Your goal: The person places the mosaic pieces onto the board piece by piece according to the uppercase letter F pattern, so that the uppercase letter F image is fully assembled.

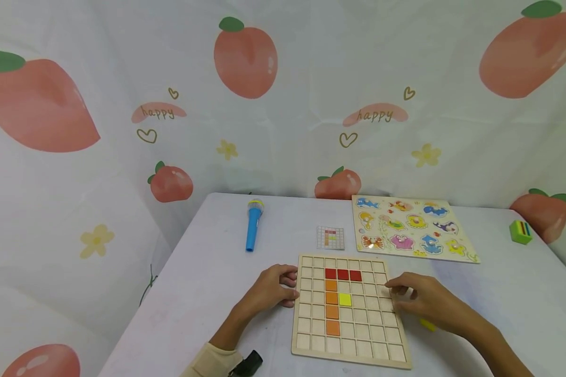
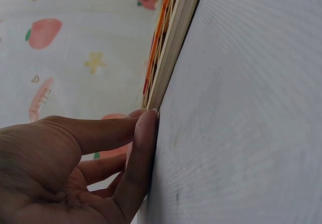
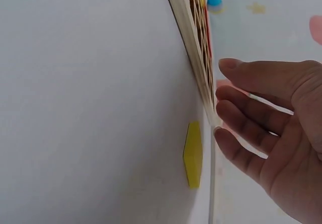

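A wooden grid board lies flat on the table, with red, orange and yellow square tiles in some of its cells. The red tiles form a row near the top, the orange tiles a column below, and one yellow tile sits beside that column. My left hand holds the board's left edge with its fingertips; in the left wrist view the fingers meet at that edge. Over the right edge hovers my right hand, its fingers loosely bent around nothing. Under it lies a yellow piece on the table.
A small pattern card lies behind the board. Farther back are a blue toy microphone on the left and a sea-animal puzzle board on the right. A green striped block stands near the right table edge.
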`<state>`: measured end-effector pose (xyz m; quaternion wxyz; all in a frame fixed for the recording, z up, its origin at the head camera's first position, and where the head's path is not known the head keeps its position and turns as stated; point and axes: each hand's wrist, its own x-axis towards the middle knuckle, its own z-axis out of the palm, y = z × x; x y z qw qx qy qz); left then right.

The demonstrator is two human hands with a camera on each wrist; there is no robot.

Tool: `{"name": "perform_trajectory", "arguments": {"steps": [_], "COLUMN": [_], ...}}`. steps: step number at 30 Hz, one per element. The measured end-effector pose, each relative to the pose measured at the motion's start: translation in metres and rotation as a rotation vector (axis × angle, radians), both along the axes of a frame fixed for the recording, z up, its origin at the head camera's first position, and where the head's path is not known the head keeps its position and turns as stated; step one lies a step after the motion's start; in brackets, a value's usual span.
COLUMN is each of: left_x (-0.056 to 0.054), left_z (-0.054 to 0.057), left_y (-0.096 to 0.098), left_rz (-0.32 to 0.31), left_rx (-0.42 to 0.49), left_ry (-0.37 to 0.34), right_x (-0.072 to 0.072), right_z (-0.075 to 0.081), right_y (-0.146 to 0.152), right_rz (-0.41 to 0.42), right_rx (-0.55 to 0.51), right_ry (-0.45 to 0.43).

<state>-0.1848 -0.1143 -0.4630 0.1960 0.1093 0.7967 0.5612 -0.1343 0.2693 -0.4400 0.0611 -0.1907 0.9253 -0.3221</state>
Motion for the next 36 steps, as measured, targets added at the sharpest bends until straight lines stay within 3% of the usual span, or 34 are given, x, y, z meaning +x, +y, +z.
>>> {"name": "perform_trajectory", "arguments": {"steps": [12,36], "left_x": [0.000,0.000], "left_z": [-0.001,-0.001], "left_y": [-0.001,-0.001], "left_rz": [-0.001,-0.004], "left_rx": [0.014,0.004], "left_ry": [0.002,0.015], "right_x": [0.009,0.026], "right_z": [-0.007,-0.011], "right_y": [0.033,0.064], "right_rz": [0.003,0.018], "right_rx": [0.022,-0.001], "right_ry": [0.001,-0.079]}}
